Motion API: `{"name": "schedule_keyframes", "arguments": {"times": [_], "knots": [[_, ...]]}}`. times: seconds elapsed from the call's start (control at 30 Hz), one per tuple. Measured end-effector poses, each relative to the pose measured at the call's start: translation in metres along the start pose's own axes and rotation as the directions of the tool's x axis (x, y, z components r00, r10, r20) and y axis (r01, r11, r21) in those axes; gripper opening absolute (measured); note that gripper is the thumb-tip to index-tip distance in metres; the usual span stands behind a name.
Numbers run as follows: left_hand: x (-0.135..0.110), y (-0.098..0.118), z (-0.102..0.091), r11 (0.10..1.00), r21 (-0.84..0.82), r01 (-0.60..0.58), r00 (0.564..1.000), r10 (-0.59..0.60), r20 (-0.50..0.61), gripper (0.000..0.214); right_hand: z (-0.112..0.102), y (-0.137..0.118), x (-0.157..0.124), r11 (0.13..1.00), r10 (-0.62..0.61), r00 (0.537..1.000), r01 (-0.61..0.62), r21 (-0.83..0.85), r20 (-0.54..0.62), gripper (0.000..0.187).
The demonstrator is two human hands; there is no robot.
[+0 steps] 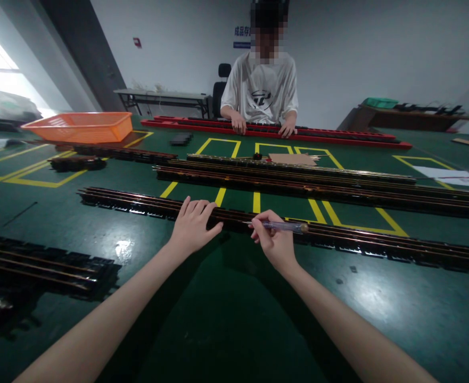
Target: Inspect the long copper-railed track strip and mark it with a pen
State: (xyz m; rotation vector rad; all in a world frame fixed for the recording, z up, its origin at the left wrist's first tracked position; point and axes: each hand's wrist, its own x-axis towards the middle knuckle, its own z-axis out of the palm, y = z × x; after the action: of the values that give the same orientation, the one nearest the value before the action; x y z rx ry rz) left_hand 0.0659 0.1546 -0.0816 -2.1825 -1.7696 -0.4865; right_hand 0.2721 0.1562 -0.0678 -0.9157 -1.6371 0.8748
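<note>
A long dark rail with copper strips (130,203) lies across the green table in front of me. My left hand (193,226) rests on it with fingers curled over its top, pressing it down. My right hand (274,242) pinches a thin tool with a clear handle (286,227), a small screwdriver by the look of it, laid nearly flat along the same rail with its tip pointing left at the rail.
More long rails (298,183) lie further back and a stack (38,268) at my left. An orange basket (78,126) stands far left. Across the table a person in a white shirt (261,88) has both hands on a red rail (338,138). Cardboard (292,158) lies mid-table.
</note>
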Motion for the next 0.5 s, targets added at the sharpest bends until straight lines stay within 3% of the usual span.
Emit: {"name": "schedule_keyframes", "arguments": {"times": [0.5], "knots": [[-0.0011,0.0039,0.0001,0.999,0.016,0.037,0.998,-0.036,-0.052,0.037,0.0008,0.0027,0.0007,1.0,-0.007,1.0,0.007,0.008,0.014,0.016]]}}
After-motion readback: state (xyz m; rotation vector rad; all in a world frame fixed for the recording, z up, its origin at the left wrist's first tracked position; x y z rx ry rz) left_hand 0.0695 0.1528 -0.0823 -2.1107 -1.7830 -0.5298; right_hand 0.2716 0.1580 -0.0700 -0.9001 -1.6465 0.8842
